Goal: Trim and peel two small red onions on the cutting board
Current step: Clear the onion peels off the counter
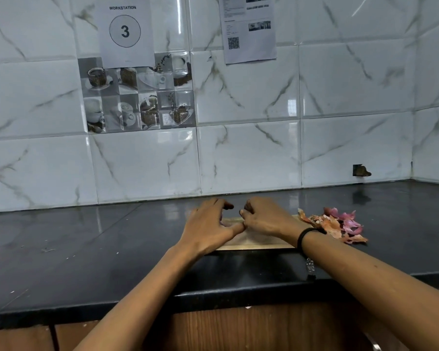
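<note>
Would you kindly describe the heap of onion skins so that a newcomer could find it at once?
Start at the black countertop below the white tiled wall. Near its middle lies a wooden cutting board; just past the board's right end, beside the right hand with the black wristband, sits the heap of onion skins. Nothing else there is pink and papery orange.

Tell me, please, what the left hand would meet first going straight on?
The left hand would probably meet the right hand, close beside it; beyond lies counter, then tiled wall.
</note>
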The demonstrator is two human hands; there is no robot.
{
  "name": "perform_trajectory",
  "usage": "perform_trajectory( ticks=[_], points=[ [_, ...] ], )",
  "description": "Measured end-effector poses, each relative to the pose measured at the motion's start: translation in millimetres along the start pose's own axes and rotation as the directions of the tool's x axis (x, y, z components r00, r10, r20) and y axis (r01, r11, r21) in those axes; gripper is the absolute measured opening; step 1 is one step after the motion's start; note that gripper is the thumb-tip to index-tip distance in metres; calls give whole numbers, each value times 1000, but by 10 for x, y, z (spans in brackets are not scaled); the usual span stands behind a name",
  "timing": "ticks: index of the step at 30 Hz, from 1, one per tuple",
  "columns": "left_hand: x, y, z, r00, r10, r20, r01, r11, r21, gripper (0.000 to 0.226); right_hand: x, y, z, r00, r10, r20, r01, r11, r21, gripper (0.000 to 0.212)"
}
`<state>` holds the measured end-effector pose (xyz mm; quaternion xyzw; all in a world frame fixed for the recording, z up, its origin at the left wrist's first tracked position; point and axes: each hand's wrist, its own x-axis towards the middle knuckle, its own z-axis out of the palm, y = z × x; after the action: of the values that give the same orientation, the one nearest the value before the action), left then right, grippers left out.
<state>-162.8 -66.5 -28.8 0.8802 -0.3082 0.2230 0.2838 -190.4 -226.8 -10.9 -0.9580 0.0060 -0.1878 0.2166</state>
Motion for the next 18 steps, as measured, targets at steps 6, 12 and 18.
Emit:
perform_trajectory(
  ticks=[6, 12, 18],
  points=[
    [44, 206, 265, 989, 119, 86, -128, 986, 106, 32, -255, 281, -271, 994, 54, -96, -82, 947, -310, 24],
    [70, 368, 375, 992, 92, 81, -104, 983, 151, 29, -464, 495, -433, 978, 181, -103, -204, 929, -309, 40],
    [75, 388, 453, 986, 132, 102, -153, 958, 242, 27, -606, 630, -556, 966, 218, -142, -253, 916, -313, 33]
  ],
)
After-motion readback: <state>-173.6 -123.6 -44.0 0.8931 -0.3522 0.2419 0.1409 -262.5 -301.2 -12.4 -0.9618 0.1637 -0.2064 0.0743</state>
